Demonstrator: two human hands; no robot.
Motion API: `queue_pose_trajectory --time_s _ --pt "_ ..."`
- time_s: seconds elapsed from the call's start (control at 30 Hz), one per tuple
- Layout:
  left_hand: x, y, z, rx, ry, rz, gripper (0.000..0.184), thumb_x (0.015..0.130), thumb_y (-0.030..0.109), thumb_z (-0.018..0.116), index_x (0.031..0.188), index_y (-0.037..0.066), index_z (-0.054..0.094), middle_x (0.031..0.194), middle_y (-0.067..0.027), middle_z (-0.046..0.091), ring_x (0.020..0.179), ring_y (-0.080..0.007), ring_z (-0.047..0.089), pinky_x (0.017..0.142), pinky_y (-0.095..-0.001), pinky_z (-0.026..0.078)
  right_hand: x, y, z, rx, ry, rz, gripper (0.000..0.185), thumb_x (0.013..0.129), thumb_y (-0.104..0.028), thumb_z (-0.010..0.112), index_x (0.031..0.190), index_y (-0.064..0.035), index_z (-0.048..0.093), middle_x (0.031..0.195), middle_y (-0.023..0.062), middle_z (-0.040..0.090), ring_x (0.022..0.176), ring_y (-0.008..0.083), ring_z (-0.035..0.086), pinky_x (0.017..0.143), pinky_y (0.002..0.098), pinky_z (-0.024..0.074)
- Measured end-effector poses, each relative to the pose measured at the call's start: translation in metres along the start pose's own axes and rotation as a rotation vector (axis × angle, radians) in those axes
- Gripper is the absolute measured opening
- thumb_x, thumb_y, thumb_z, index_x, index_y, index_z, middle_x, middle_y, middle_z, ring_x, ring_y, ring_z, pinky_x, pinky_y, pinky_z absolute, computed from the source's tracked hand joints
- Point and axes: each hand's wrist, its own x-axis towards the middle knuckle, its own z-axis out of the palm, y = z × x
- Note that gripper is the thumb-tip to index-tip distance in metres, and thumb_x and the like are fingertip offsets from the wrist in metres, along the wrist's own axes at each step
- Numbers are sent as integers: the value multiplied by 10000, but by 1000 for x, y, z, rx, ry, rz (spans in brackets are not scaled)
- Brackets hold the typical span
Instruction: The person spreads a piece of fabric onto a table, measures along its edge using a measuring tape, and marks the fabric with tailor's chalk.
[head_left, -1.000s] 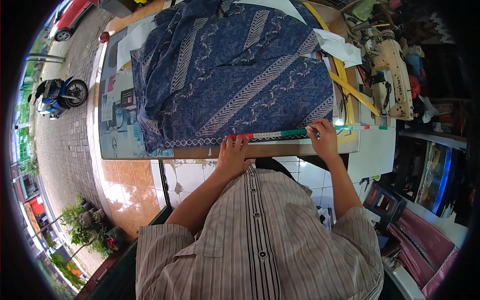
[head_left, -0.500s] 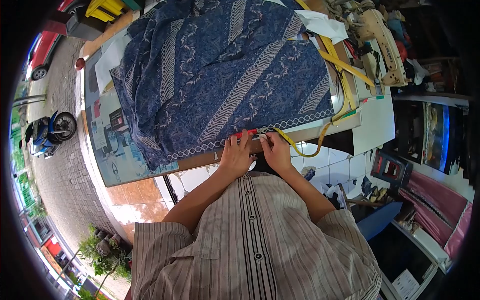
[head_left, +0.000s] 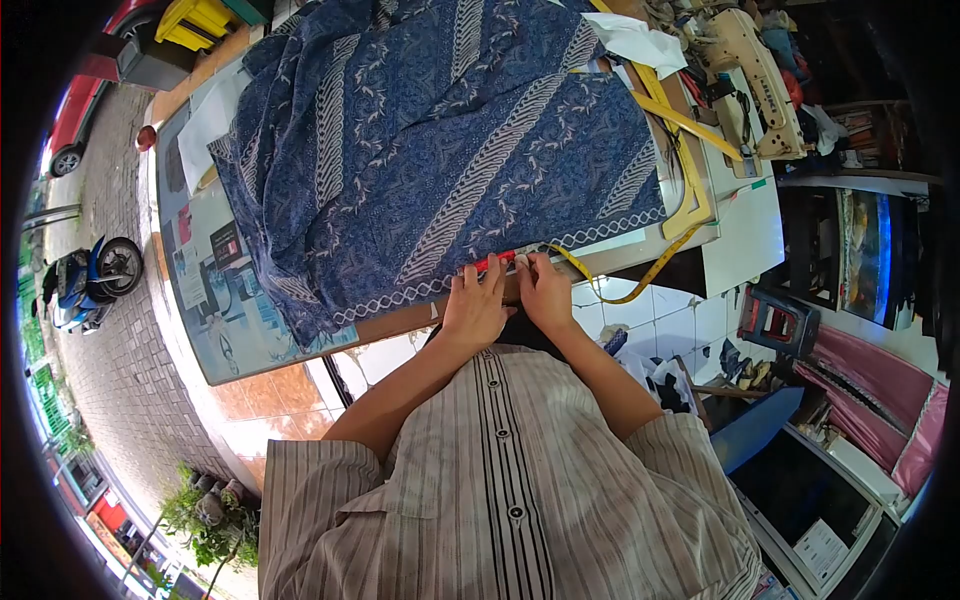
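Pressing slightly spread fingers of the left grip [head_left: 475, 312] onto the red section of a narrow, flexible measuring tape [head_left: 638, 293], yellow along its loose length. Pinching, just beside on the right, what looks like a small pale piece [head_left: 521, 261] between thumb and fingertips of the right grip [head_left: 546, 292]; too small to identify. Lying at the front edge of a dark-blue patterned cloth [head_left: 480, 180] with pale diagonal bands, and running left to right beside a white chain-like border [head_left: 395, 298]; then sagging in a loop beyond the right grip, nearer of the two to the free length. Farther out, spreading the cloth over a pale-blue surface [head_left: 200, 335], near a flat yellow angled ruler [head_left: 685, 215] at the right. Compared with a second ago, bringing the right grip in from far along the border to just beside the left, and leaving slack instead of a straight red, white and green stretch.
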Motion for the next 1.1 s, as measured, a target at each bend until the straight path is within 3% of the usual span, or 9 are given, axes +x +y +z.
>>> queue_pose_trajectory --time_s 0.33,0.53,0.73,0.83,0.9,1.03,1.1 --pt "4 0 -3 54 -25 8 833 814 452 671 1447 -3 375 1448 -158 382 1067 -328 467 869 -460 454 0 4 4 -29 -11 -24 177 905 -193 650 955 -35 587 705 176 661 624 388 653 563 469 511" --pt "8 -1 -9 30 -19 29 845 794 438 692 1443 -4 380 1409 -170 411 1044 -328 481 863 -454 459 1 3 6 -150 6 -69 150 890 -171 652 941 -46 586 696 153 647 603 370 631 639 468 484" --pt "12 -1 -6 8 -47 18 870 765 402 731 1445 -4 371 1392 -179 418 1071 -336 478 879 -448 449 4 1 8 -169 -4 -82 141 887 -165 626 932 -38 586 677 200 633 602 413 609 665 491 471" --pt "12 2 -10 16 -93 2 908 750 401 755 1458 5 348 1400 -177 409 1099 -341 474 894 -458 436 5 -5 0 -210 -39 -92 147 883 -170 622 879 -25 596 686 220 636 626 416 627 632 492 476" --pt "10 2 -13 34 -104 6 931 742 406 767 1464 10 335 1402 -175 406 1112 -344 472 900 -465 430 4 -3 -11 -329 -271 -78 146 859 -169 622 829 -31 588 666 163 653 581 368 634 597 491 472" --pt "13 3 -12 41 -84 -4 956 732 433 778 1469 21 330 1401 -167 405 1113 -342 475 903 -471 420 -19 -3 -50 -249 -304 -27 156 845 -178 646 785 -42 600 666 187 644 611 371 645 592 508 480" --pt "10 5 -12 56 -93 -9 958 729 444 778 1467 24 335 1398 -164 409 1109 -339 476 897 -467 421 -19 -15 -71 -299 -172 2 148 840 -192 663 779 -69 608 666 188 642 622 380 643 607 490 476"
